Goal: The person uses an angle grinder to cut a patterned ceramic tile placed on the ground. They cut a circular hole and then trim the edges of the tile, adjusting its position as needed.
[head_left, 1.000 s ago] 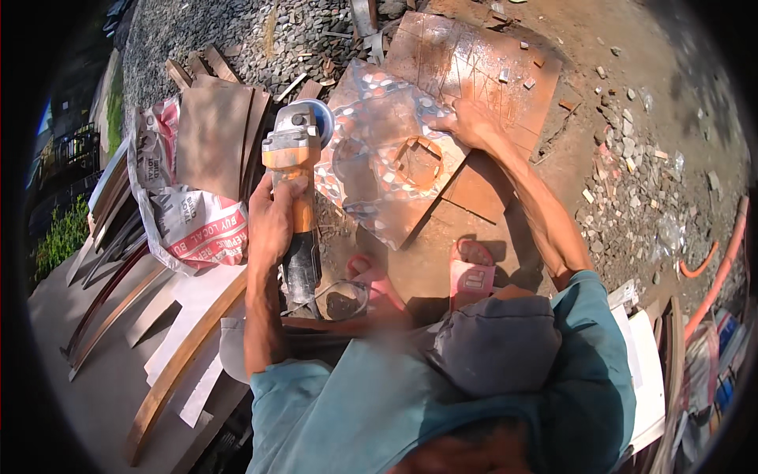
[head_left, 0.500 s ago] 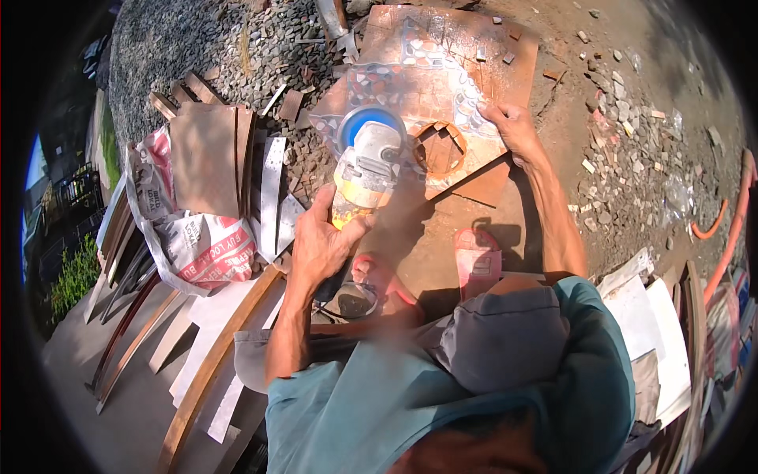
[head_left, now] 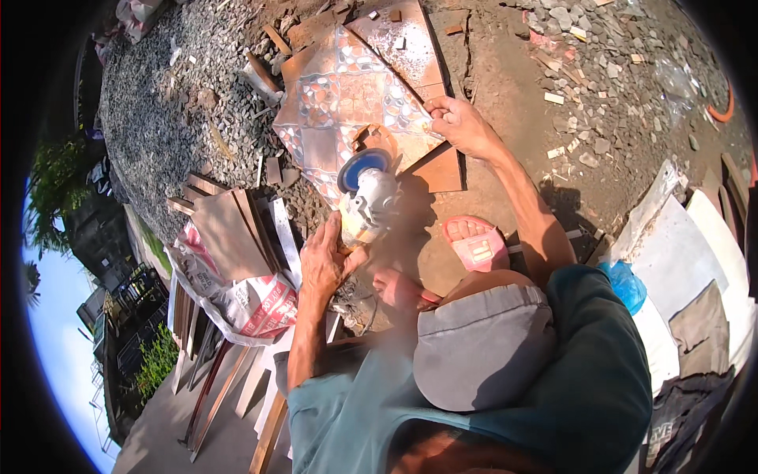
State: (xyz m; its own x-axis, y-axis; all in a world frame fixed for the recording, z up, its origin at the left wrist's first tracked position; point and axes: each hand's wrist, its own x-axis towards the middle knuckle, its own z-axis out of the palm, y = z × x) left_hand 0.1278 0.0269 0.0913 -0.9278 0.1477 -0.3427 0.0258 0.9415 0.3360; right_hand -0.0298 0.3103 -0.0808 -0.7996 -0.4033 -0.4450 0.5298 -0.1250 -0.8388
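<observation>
My left hand (head_left: 322, 259) is wrapped round the body of an angle grinder (head_left: 373, 204), whose pale, dusty head points away from me. Its blue disc (head_left: 363, 169) stands at the near side of a patterned floor tile (head_left: 351, 99) with pebble-like and brown squares. A rough round cut-out (head_left: 377, 136) in that tile is partly hidden behind the disc. At the tile's right corner, my right hand (head_left: 464, 126) pinches the edge between thumb and fingers. Beneath lies a plain brown tile (head_left: 437, 171), showing past the patterned one.
Grey gravel (head_left: 170, 103) spreads at the far left. A white and red sack (head_left: 253, 306) with brown tile pieces (head_left: 229, 235) stands left of my arm. Rubble (head_left: 600, 95) is strewn at the right, with white sheets (head_left: 671, 253) nearer. My pink sandal (head_left: 478, 243) is close to the tiles.
The whole view has shifted and turned. The patterned tile is turned over the brown one, with my right hand still at its edge. The grinder's disc now overlaps the near side of the cut-out.
</observation>
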